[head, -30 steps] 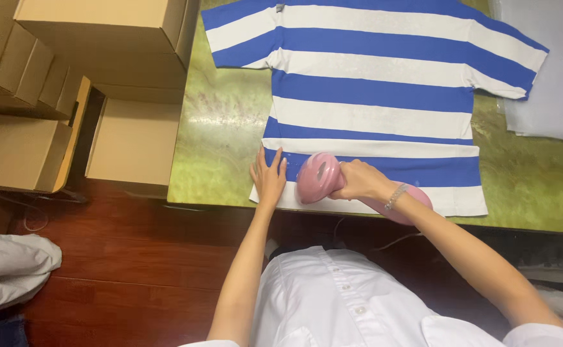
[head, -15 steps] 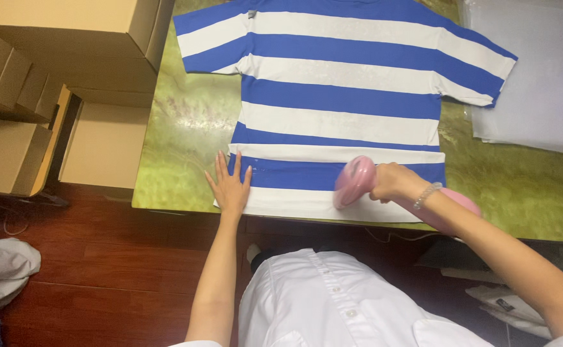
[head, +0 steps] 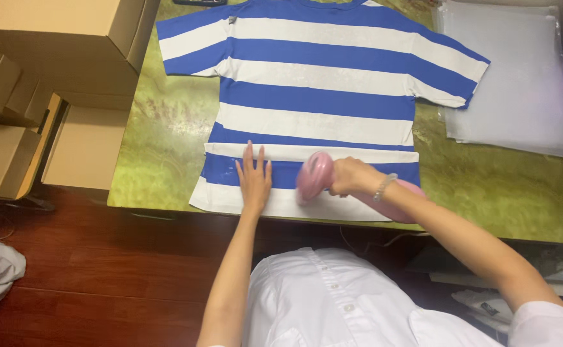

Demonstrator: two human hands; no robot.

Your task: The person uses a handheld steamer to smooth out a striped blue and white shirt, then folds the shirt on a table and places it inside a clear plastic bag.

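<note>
A blue and white striped shirt (head: 320, 96) is lying flat on a green table (head: 159, 148), spread out with its sleeves pointing to 9 o'clock and 3 o'clock. The bottom edge of the shirt is sitting at the near edge of the table, close to the person.

The left hand (head: 254, 180) is pressing down flat on the bottom of the shirt, at about 7 o'clock on the shirt. Its fingers are lying straight and close together, holding nothing. The right hand (head: 352, 177) is wrapping its fingers tight around the handle of a pink steamer (head: 313, 177). The steamer's head is touching the lowest blue stripe, just beside the left hand, at about 6 o'clock on the shirt. A bracelet (head: 383, 186) is showing on the right wrist.

The shirt is looking smooth across the top and middle. The hands are working on the bottom edge, so it seems most of the smoothing is done and only the bottom strip is left. I cannot tell if the right end of that strip is smooth, because the arm is covering it.

Brown boxes (head: 69, 45) are standing at 10 o'clock. A pile of clear bags (head: 513, 83) is lying at 2 o'clock.
</note>
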